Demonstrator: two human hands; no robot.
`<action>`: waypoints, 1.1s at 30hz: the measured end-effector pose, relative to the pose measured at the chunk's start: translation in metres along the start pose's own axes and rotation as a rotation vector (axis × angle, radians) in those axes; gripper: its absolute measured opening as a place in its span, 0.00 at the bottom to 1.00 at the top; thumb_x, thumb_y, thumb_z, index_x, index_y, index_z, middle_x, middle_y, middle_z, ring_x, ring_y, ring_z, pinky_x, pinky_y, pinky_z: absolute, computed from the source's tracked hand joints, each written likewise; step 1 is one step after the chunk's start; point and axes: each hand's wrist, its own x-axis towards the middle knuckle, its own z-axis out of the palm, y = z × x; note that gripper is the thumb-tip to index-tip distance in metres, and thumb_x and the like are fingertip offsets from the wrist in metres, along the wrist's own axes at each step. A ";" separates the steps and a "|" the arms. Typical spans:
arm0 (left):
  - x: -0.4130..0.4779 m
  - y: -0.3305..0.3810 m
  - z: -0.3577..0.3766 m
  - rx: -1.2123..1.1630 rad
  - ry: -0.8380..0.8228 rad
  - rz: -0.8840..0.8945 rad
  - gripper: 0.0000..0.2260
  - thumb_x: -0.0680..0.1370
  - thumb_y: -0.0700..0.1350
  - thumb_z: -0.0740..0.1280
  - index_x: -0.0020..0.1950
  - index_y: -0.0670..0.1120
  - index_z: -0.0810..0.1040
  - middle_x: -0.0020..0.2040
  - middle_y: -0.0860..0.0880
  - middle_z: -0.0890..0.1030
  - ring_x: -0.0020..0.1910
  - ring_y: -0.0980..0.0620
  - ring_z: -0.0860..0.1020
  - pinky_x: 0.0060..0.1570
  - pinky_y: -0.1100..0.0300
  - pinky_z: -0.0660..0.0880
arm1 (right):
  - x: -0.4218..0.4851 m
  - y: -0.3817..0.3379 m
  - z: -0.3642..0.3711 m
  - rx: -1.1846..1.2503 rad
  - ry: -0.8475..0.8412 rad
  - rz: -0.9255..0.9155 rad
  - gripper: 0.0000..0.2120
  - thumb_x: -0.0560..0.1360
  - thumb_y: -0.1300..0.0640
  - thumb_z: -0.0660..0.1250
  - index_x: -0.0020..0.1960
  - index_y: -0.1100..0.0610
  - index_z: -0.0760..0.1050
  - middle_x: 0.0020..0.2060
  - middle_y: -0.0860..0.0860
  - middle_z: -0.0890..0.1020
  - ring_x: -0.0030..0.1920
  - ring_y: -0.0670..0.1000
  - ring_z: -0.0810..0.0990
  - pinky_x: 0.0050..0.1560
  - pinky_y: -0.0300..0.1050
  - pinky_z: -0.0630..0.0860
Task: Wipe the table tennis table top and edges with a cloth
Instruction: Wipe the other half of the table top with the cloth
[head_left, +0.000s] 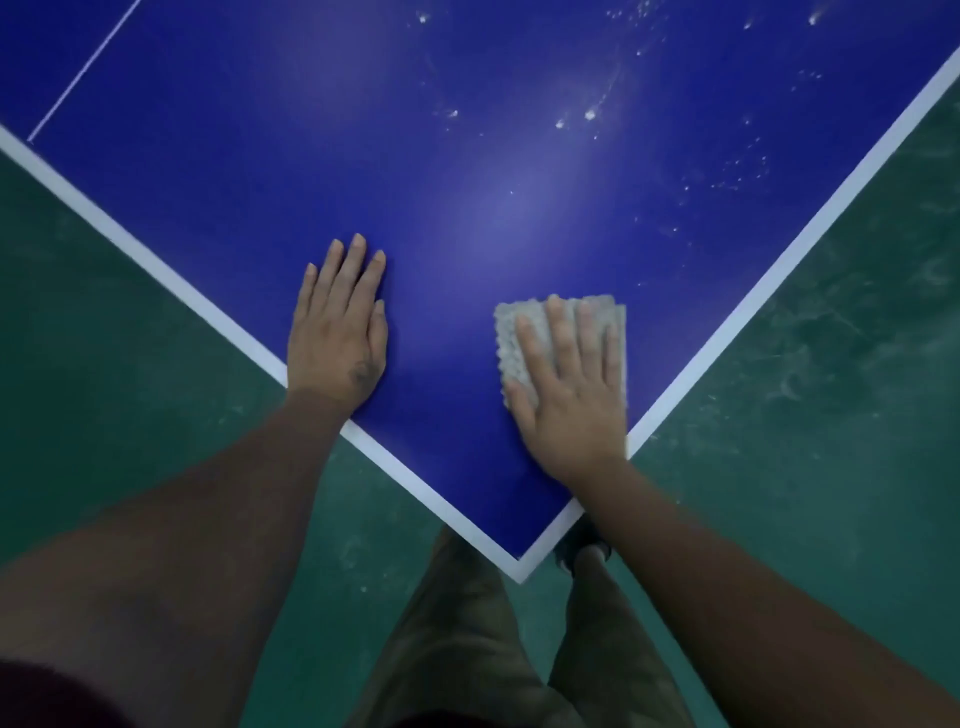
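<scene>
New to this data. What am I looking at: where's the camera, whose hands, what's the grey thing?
There is no robot, only a person. The single picture comes from a camera worn on the head, looking down. It shows one corner of a blue table tennis table with white edge lines, above a green floor. The left hand rests flat on the table. The right hand presses a grey cloth flat near the right edge. White specks lie farther up the table.
</scene>
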 end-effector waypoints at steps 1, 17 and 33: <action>-0.006 0.009 0.001 -0.006 0.005 -0.081 0.24 0.90 0.47 0.52 0.86 0.42 0.64 0.87 0.44 0.61 0.87 0.44 0.56 0.86 0.42 0.53 | -0.001 -0.014 0.002 0.026 -0.006 -0.041 0.32 0.87 0.40 0.52 0.88 0.50 0.52 0.87 0.56 0.50 0.86 0.62 0.45 0.83 0.69 0.47; -0.065 0.158 0.041 -0.017 0.079 -0.786 0.28 0.89 0.53 0.49 0.89 0.45 0.55 0.89 0.47 0.53 0.88 0.45 0.49 0.86 0.43 0.46 | 0.008 0.086 -0.012 -0.055 -0.006 -0.358 0.33 0.86 0.39 0.56 0.87 0.50 0.57 0.87 0.54 0.53 0.87 0.59 0.49 0.83 0.66 0.52; -0.063 0.160 0.042 0.002 0.153 -0.768 0.26 0.89 0.49 0.51 0.87 0.43 0.59 0.88 0.46 0.56 0.88 0.45 0.51 0.86 0.42 0.48 | 0.075 0.170 -0.043 -0.087 0.056 -0.251 0.28 0.88 0.42 0.50 0.86 0.49 0.58 0.87 0.53 0.55 0.86 0.59 0.51 0.84 0.66 0.49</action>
